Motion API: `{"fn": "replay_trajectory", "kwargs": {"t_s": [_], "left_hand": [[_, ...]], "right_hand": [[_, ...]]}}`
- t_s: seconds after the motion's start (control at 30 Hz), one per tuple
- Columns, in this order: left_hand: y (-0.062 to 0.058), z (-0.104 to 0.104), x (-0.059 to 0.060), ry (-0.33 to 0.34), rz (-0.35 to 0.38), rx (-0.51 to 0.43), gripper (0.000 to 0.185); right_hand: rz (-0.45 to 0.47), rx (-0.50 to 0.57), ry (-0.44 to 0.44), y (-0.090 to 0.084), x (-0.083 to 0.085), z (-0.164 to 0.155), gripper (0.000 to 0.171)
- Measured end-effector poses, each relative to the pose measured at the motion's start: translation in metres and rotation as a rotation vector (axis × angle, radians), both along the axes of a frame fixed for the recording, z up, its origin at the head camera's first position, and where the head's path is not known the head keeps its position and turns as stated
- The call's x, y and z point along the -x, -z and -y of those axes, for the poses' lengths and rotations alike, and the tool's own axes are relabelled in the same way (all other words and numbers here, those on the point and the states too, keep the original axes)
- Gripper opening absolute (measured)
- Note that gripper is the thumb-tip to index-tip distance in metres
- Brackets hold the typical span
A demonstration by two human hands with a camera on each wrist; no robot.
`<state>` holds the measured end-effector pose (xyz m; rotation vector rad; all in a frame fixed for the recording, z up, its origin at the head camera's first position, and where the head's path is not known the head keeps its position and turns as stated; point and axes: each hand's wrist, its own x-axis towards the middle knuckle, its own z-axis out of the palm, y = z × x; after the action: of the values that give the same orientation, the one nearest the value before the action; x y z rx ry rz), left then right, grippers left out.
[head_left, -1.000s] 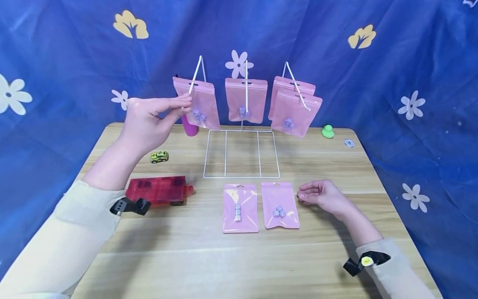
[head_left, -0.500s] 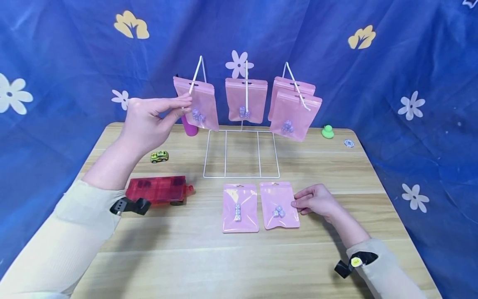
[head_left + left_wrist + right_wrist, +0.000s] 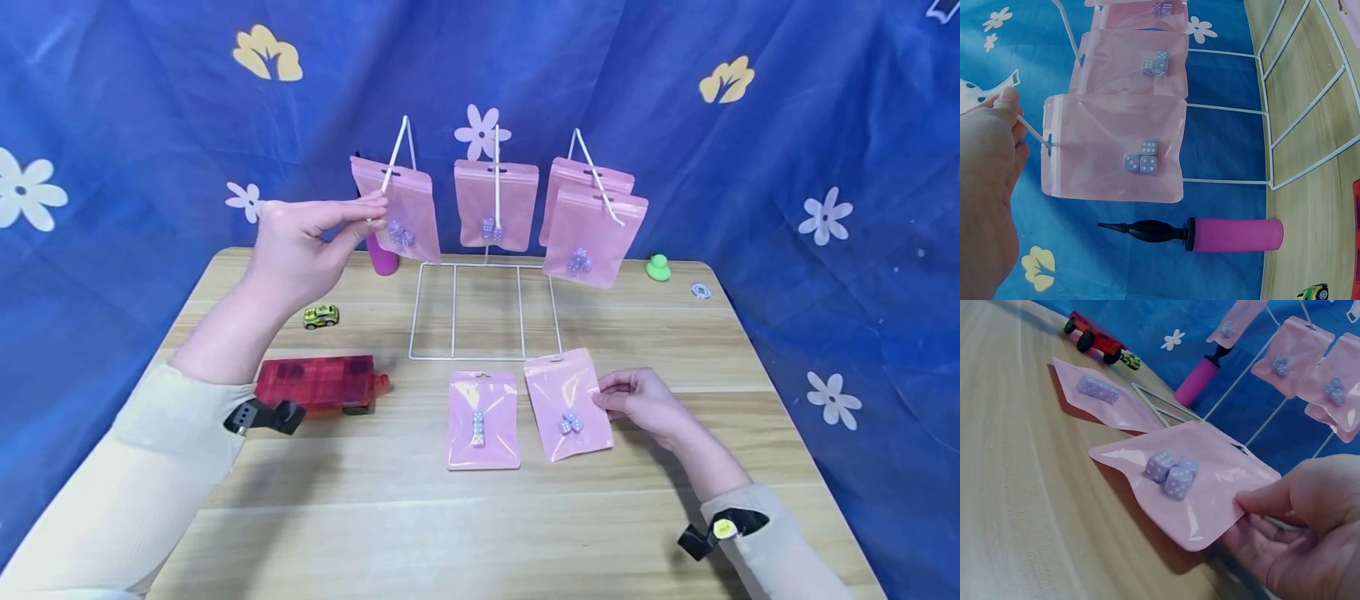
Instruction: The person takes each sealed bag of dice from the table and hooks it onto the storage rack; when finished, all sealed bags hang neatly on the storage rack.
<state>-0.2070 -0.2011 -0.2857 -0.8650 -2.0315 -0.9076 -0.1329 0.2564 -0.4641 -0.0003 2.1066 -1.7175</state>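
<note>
While my left hand (image 3: 296,242) pinches the tip of the white rack's (image 3: 485,308) left peg (image 3: 393,158), my right hand (image 3: 641,400) pinches the edge of a pink pouch (image 3: 567,404).

A wooden table (image 3: 465,517) stands before blue flowered cloth (image 3: 825,125); on it lie a second pouch (image 3: 482,419), a red toy truck (image 3: 318,383), a small green car (image 3: 320,315) and a pink pump (image 3: 381,254). Half a second ago my pouch lay flat and square; now it is tilted, its near side lifted off the wood, three dice (image 3: 1171,470) inside.
</note>
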Motion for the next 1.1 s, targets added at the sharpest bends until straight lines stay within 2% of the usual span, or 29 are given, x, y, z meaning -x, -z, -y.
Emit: {"fn": "replay_trajectory", "kwargs": {"t_s": [0.33,0.5,0.67,0.93,1.1], "left_hand": [[-0.002,0.001,-0.002,-0.001,-0.012,0.014,0.023],[-0.002,0.001,-0.002,0.008,-0.011,0.012,0.023],[-0.001,0.003,-0.001,0.003,-0.012,0.058,0.023],[-0.001,0.004,-0.001,-0.009,-0.017,0.089,0.024],[-0.002,0.003,-0.001,-0.004,-0.019,0.083,0.023]], "right_hand": [[-0.190,-0.004,0.011,-0.018,0.002,-0.003,0.013],[-0.229,-0.022,0.047,-0.032,0.004,-0.005,0.007],[-0.269,-0.039,0.058,-0.048,0.004,-0.005,0.014],[-0.380,-0.001,0.064,-0.073,0.007,-0.003,0.016],[-0.421,0.069,0.090,-0.091,0.011,0.002,0.015]]}}
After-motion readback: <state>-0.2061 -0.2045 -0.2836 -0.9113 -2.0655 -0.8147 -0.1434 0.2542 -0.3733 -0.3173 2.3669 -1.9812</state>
